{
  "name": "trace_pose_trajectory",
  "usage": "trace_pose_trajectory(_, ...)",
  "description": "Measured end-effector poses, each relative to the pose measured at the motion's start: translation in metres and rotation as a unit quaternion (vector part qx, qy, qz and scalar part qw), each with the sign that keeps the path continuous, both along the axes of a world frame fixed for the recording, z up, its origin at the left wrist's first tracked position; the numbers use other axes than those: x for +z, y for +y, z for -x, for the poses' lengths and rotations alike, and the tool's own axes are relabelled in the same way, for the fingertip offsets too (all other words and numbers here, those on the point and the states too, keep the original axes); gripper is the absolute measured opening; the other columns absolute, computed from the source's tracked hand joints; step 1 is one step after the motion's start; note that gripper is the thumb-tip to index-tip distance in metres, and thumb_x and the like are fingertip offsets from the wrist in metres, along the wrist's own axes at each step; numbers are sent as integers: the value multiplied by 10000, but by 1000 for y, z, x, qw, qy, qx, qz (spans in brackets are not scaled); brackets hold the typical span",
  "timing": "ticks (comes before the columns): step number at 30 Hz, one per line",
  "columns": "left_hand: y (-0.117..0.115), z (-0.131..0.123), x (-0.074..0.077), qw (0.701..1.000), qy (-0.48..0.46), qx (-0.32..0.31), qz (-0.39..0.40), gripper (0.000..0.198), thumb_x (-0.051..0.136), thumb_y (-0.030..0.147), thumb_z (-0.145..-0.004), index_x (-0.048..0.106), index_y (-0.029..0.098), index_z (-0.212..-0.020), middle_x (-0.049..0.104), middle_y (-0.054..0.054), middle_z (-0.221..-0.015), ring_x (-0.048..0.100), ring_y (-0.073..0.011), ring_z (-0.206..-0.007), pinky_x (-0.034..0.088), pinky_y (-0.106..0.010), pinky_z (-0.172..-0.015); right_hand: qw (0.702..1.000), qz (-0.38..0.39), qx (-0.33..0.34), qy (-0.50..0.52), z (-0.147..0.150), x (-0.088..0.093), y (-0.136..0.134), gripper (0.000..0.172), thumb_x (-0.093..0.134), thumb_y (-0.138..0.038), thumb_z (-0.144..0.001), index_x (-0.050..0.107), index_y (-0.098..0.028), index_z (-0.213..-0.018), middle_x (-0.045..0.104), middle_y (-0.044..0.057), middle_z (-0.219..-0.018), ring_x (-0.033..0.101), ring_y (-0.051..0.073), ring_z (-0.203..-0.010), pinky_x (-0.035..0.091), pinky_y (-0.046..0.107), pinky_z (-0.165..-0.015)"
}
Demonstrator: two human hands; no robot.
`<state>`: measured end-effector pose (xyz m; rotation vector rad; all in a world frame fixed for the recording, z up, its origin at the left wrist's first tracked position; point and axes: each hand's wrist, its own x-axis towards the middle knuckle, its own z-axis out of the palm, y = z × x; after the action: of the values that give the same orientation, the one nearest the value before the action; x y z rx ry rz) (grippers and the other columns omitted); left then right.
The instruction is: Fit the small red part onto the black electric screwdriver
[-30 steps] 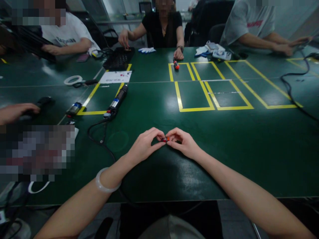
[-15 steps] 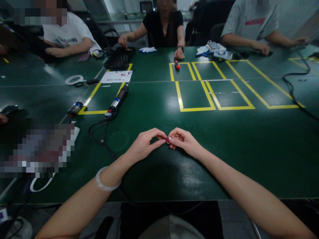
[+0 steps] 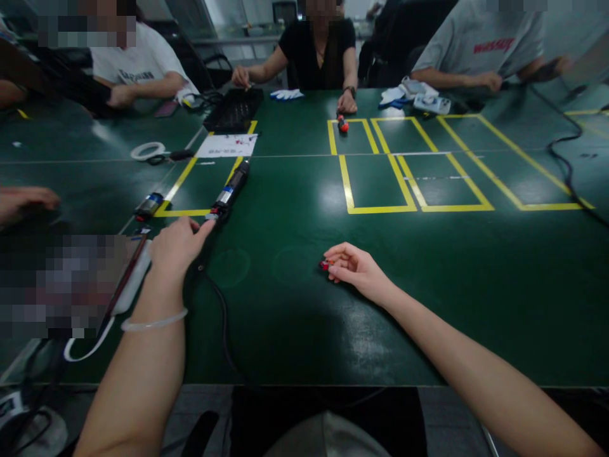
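My right hand (image 3: 354, 270) is above the green table near the middle, its thumb and fingers pinching a small red part (image 3: 325, 264). Most of that part is hidden by the fingers, so its kind is unclear. To the left, my left hand (image 3: 176, 244) reaches forward with thumb and index finger apart and no object visible in it. Its thumb tip is at the cable end of a dark electric screwdriver (image 3: 231, 190) lying on the table; whether they touch I cannot tell. The black cable (image 3: 221, 304) runs from there toward the table's near edge.
Yellow tape rectangles (image 3: 380, 209) mark the table. A short blue-and-silver tool (image 3: 149, 206), a white tape roll (image 3: 147, 151), a paper sheet (image 3: 228, 146) and a black tray (image 3: 233, 113) lie left. Co-workers sit opposite; one's hand is by a red-tipped object (image 3: 343, 124).
My left hand has let go of the small red part and swung left to the electric screwdriver's cable end. My right hand stays nearly in place, still holding the part.
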<state>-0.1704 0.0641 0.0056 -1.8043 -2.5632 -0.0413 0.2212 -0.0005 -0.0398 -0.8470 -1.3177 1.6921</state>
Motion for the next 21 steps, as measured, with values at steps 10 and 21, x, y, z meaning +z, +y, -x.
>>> trace_pose_trajectory(10,2,-48,-5,992,62,-103,33,694,229,650,-953,718,159,-985,696,-200,-968,658,-347,-852,460,-418,-705,1000,0,-14,-28,1,4,1,293,795,-330,-770,663,-178,-983,666,13,-841,607,107,-697,519,237,-622)
trace_pose_trajectory(21,-20,-101,-8,969,94,-229,-23,597,249,520,-1013,696,138,-908,701,-141,-951,666,-276,-798,399,-312,-567,999,-12,-14,-29,1,1,2,293,801,-344,-765,623,-186,-935,628,-9,-788,560,92,-636,475,222,-577)
